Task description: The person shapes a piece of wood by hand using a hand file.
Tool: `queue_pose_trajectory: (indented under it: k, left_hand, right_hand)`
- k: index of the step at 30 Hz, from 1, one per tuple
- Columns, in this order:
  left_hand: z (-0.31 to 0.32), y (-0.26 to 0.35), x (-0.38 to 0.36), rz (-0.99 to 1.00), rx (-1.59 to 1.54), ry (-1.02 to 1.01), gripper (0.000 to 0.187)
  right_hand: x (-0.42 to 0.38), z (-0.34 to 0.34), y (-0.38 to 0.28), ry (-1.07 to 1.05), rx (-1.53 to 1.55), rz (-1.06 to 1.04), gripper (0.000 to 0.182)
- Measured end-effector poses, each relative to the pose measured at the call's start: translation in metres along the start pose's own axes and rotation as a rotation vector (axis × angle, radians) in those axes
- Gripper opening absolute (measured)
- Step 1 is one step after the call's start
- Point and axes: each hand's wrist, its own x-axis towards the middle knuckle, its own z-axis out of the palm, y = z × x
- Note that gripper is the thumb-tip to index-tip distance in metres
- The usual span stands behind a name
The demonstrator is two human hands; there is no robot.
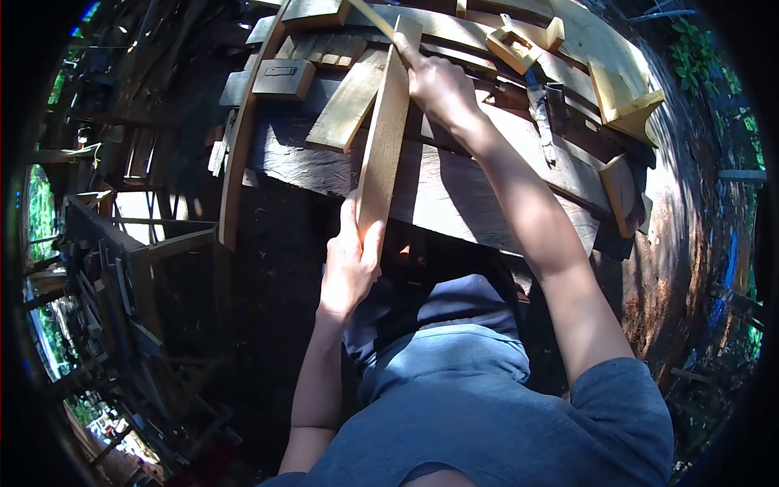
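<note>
My left hand (349, 264) is closed around the near end of a long wooden board (383, 150), thumb on one side and fingers on the other. The board slants up and away over the workbench (450, 191), its narrow far end beside my right hand (442, 89). The fingers of my right hand are curled on a thin pale strip (372, 19), which juts out to the upper left across the board's far end. Beside the board, a shorter plank (349, 101) lies on the bench.
A wooden block with a cut-out (513, 50) lies beyond my right hand, near a narrow worn tool (541, 122). Several wood blocks, one a rectangular block (282, 79), lie at the bench's left. A thick tree trunk (661, 268) stands right; a wooden frame (146, 252) stands left.
</note>
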Motion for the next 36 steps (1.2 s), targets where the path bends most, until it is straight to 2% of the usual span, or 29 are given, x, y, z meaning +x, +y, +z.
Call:
queue_pose_trajectory:
  k: [1,2,4,5,6,8,10,12,13,16,17,21,22,24,25,26,28,29,31,32,33,36]
  left_hand:
    - [-0.002,0.001,0.000,-0.032,-0.022,-0.010,0.049]
    - [-0.003,0.000,0.000,-0.064,-0.045,-0.019,0.049]
    - [-0.003,-0.009,0.002,0.009,-0.005,-0.013,0.048]
    - [-0.004,-0.007,0.001,-0.004,-0.068,-0.024,0.048]
    - [-0.004,-0.003,0.000,-0.022,-0.135,-0.037,0.047]
    - [-0.005,0.004,-0.005,-0.103,-0.261,-0.088,0.047]
    - [-0.005,0.013,-0.012,-0.109,-0.176,-0.080,0.048]
    - [-0.012,0.017,-0.019,-0.175,-0.294,-0.133,0.049]
    - [-0.019,0.015,-0.021,-0.131,-0.390,-0.191,0.051]
    - [-0.034,0.032,-0.013,-0.182,-0.364,-0.199,0.053]
    - [-0.037,0.035,-0.010,-0.179,-0.355,-0.188,0.053]
    - [-0.039,0.037,-0.004,-0.139,-0.228,-0.189,0.051]
    - [-0.039,0.036,-0.004,-0.107,-0.168,-0.186,0.051]
    - [-0.034,0.044,-0.005,-0.131,-0.120,-0.176,0.050]
    - [-0.031,0.048,-0.006,-0.143,-0.074,-0.155,0.049]
    - [-0.028,0.049,-0.005,-0.137,-0.071,-0.159,0.049]
    - [-0.024,0.044,-0.006,-0.194,-0.074,-0.123,0.047]
    - [-0.024,0.036,-0.005,-0.204,-0.182,-0.131,0.048]
    - [-0.024,0.043,-0.005,-0.160,-0.004,-0.106,0.049]
    - [-0.022,0.043,-0.006,-0.152,0.055,-0.099,0.050]
    - [-0.020,0.036,-0.004,-0.095,0.103,-0.082,0.049]
    - [-0.015,0.034,-0.005,-0.070,0.158,-0.074,0.049]
  right_hand:
    - [0.015,0.007,0.006,0.112,-0.035,-0.063,0.053]
    - [0.019,0.004,0.004,0.063,-0.043,-0.045,0.055]
    - [-0.005,-0.013,-0.010,-0.046,-0.061,0.003,0.055]
    - [-0.023,-0.001,-0.002,0.067,-0.142,-0.153,0.059]
    - [-0.049,0.003,-0.001,0.179,-0.054,-0.300,0.060]
    - [-0.083,0.001,-0.006,0.025,0.074,-0.214,0.060]
    - [-0.077,-0.005,0.000,0.035,0.007,-0.193,0.060]
    - [-0.050,-0.001,0.011,0.097,-0.076,-0.178,0.056]
    - [-0.030,0.004,0.019,0.103,-0.070,-0.150,0.053]
    - [-0.006,0.004,0.017,0.057,-0.051,-0.045,0.053]
    - [-0.008,0.006,0.020,0.109,-0.045,-0.102,0.050]
    - [-0.076,-0.009,0.003,-0.002,0.040,-0.210,0.059]
    - [-0.080,-0.010,0.006,0.026,0.025,-0.246,0.060]
    - [-0.061,-0.015,0.011,-0.035,0.109,-0.208,0.056]
    - [-0.046,-0.021,0.008,-0.075,0.038,-0.117,0.053]
    - [-0.025,-0.016,0.012,0.021,0.029,-0.099,0.049]
    - [0.021,0.006,0.027,0.072,0.003,-0.083,0.048]
    - [0.019,0.006,0.023,0.057,0.034,-0.054,0.047]
    - [-0.009,-0.021,0.002,-0.046,0.034,0.011,0.049]
    - [-0.026,-0.016,0.007,0.006,-0.059,-0.130,0.054]
    - [-0.049,-0.017,0.006,0.021,-0.018,-0.189,0.055]
    - [-0.069,-0.016,0.010,0.063,0.014,-0.254,0.058]
